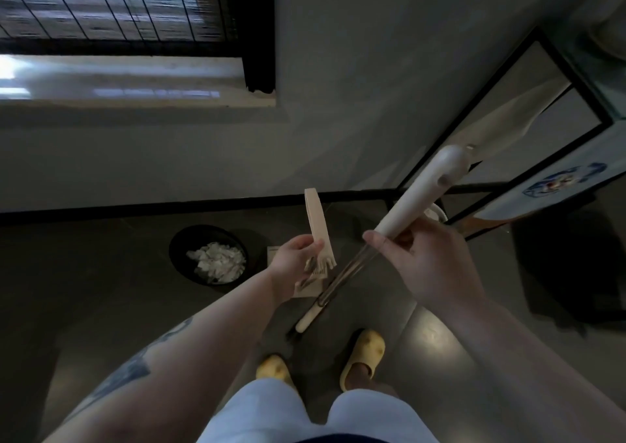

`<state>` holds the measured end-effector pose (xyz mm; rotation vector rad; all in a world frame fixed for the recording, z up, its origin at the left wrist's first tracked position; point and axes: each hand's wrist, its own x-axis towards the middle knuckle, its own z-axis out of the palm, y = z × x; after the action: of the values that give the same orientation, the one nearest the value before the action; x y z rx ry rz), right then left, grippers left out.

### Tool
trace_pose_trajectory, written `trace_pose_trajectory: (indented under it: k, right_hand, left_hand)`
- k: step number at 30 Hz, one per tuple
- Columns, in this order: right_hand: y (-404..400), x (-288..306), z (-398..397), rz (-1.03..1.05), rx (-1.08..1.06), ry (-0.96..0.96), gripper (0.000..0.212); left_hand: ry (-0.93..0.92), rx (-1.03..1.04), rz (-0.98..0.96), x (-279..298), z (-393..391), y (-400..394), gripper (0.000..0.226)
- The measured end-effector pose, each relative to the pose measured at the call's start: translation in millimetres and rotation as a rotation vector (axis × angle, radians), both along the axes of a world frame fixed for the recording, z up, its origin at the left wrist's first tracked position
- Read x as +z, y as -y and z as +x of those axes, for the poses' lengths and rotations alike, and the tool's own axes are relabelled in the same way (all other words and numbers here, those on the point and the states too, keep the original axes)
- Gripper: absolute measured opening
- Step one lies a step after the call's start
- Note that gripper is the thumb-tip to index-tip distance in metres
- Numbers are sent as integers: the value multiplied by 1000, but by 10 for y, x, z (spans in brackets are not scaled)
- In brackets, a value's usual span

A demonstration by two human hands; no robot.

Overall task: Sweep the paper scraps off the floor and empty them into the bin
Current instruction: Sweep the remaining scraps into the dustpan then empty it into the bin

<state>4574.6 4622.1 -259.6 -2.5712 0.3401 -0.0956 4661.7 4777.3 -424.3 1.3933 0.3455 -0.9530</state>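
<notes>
A black round bin (179, 259) stands on the dark floor near the wall, with a heap of white paper scraps (216, 262) inside it. My left hand (294, 263) grips the cream handle of the dustpan (316, 226), which has a comb of teeth at its lower end; the pan itself lies low behind my hand, mostly hidden. My right hand (423, 266) holds the broom (423, 192) by its cream handle, with the thin metal shaft running down to the broom head near my feet.
A grey wall with a black skirting board (135, 207) runs behind the bin. A black metal-framed table (508, 104) stands at the right. My feet in yellow slippers (364, 354) are on the floor below my hands. A window with blinds is up left.
</notes>
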Motion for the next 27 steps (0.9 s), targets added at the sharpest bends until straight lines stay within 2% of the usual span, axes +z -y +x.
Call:
trace_pose_trajectory:
  k: [4,9,15,19,24,27]
  right_hand:
    - [-115,-14,72,-45,29,-39,27]
    - [-167,-490,32,133,-82,-246,27]
    - [-281,-617,136,295,-111,-255,20]
    - [-300,-594,86,306,-33,-298,25]
    - [-375,-628,99,255,-6,-264,28]
    - [-371,-632,159,243,2,-256,31]
  left_hand:
    - [10,7,25,53,6,55,36]
    - [30,47,45,68,-36,40,35]
    - [13,93,28,33,-26,-53,36]
    - [30,73,-20,40,-33,-110,29]
    - [80,7,-15,33,-85,-94,33]
    - [145,-69,-39,36,-90,-161,53]
